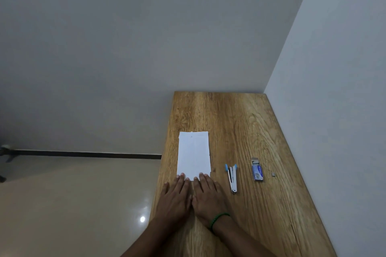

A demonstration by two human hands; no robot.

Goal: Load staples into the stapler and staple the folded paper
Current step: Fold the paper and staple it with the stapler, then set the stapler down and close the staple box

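While both hands, left and right, lie flat and released on the counter, fingertips touch the paper: light, limp. Right of it, the stapler: rigid; grip mid-body. Beyond, the staple box: brittle strips.

Left hand and right hand flat (fingers extended)

Two bare forearms come up from the bottom centre of the frame, with no sleeves reaching the wrists. The left hand wears nothing: no ring, no watch, no band. The right hand has a thin green bracelet looped round its wrist, beaded or braided by the look, low in the frame right of centre.
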